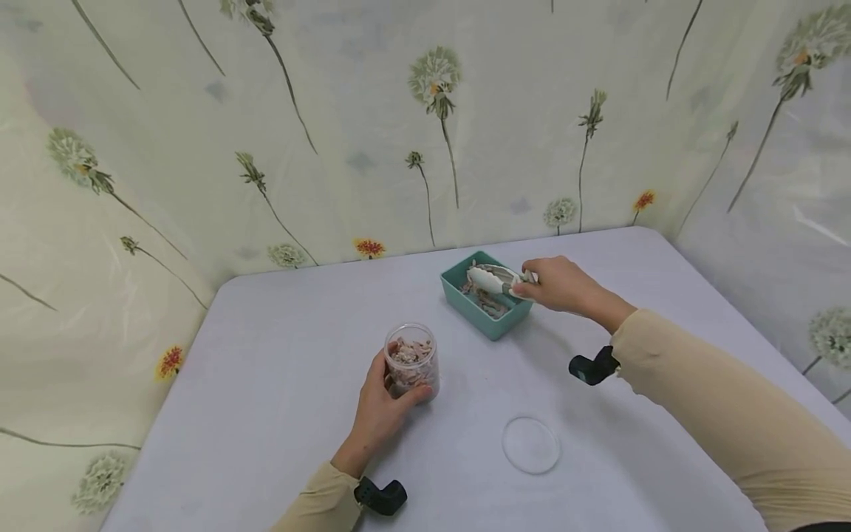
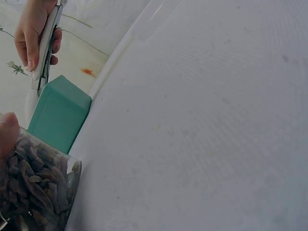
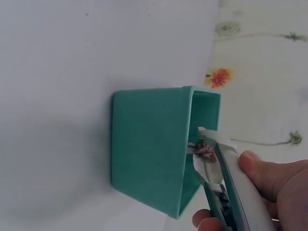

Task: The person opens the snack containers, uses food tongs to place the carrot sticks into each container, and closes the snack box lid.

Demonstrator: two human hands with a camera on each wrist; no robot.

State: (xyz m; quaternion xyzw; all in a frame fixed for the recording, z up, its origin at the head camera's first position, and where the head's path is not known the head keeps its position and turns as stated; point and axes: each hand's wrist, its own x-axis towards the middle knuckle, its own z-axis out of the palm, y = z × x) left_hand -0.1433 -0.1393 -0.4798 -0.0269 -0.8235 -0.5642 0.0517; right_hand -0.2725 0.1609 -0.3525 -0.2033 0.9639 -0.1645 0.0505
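My left hand holds a clear jar that stands on the table, filled with small brownish-pink dried strips; its thumb lies along the side. In the left wrist view the strips show through the jar wall. My right hand grips white and grey-green tongs over a teal rectangular box. The tips of the tongs are inside the box, and in the right wrist view some strips sit between them. More strips lie on the floor of the box.
A clear ring-shaped lid lies flat on the table in front of the right forearm. White cloth covers the table. Behind it hangs a curtain printed with dandelions. Each wrist wears a black camera.
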